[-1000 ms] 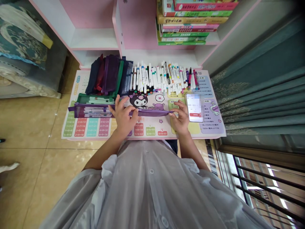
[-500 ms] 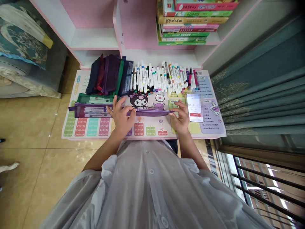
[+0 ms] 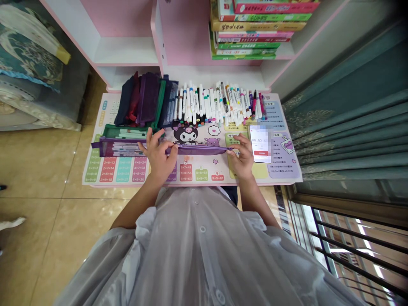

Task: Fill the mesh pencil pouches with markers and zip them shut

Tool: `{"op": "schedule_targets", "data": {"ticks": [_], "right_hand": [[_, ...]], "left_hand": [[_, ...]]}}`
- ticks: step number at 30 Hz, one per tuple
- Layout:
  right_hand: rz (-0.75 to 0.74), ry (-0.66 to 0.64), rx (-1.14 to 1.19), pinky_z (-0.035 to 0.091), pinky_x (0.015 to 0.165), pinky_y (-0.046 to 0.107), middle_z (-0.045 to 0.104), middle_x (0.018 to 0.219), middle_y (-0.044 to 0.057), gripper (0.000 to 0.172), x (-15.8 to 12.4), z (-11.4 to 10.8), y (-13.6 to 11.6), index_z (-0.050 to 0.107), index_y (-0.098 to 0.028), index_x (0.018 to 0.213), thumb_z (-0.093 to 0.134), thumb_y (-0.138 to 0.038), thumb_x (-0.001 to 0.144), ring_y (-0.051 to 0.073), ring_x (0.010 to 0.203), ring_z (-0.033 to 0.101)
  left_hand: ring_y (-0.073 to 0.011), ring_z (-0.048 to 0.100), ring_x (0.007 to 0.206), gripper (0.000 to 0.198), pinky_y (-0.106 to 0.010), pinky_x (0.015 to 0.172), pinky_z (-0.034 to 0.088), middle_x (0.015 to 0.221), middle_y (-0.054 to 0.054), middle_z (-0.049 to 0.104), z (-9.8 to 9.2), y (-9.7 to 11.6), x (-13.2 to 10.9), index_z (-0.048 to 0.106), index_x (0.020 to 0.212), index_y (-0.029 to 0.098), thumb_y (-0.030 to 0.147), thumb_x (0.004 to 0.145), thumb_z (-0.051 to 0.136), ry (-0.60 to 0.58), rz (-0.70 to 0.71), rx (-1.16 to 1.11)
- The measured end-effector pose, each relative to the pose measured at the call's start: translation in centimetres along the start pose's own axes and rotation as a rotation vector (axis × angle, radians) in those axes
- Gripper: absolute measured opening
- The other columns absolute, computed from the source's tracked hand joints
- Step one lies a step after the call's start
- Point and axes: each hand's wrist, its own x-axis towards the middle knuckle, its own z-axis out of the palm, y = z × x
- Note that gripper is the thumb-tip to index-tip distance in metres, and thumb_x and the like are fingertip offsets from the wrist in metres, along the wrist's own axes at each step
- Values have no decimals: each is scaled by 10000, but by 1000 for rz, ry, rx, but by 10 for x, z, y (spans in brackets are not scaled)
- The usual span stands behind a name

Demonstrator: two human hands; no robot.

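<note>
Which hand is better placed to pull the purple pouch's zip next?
The left hand, probably: it pinches the purple mesh pouch's zip; the right hand just holds the far end.

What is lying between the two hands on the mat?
In the head view, the purple zipper strip of a mesh pencil case runs between the left hand and right hand.
</note>
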Motion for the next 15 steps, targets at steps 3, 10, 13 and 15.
{"op": "schedule_targets", "data": {"ticks": [3,10,13,15], "right_hand": [[8,5,11,440,1160,612,651,1261,50,139,0,0,1,709,-278,910,692,-417,904,321,1421,501],[8,-2,25,422,1173,611,646,1272,50,129,-1,0,2,706,-274,916,694,-401,900,317,1432,488],[7,4,25,416,1178,612,651,1257,48,102,-1,-1,0,709,-278,912,700,-378,900,315,1428,494],[5,8,21,422,1174,610,651,1250,45,89,0,-2,0,711,-282,915,702,-369,901,314,1421,502]], "left_hand": [[-358,279,1537,117,-688,1226,22,1409,-37,611,-1,-1,0,645,719,236,281,819,685,0,-16,-4],[-341,270,1542,129,-668,1237,3,1426,-47,599,-4,-5,1,643,722,236,297,829,680,-2,-39,-4],[-335,268,1544,123,-657,1244,6,1423,-47,599,-5,-7,1,646,728,244,303,832,677,3,-45,-15],[-336,265,1545,117,-659,1246,3,1423,-47,598,-5,-8,0,646,732,247,300,830,681,12,-51,-21]]}}
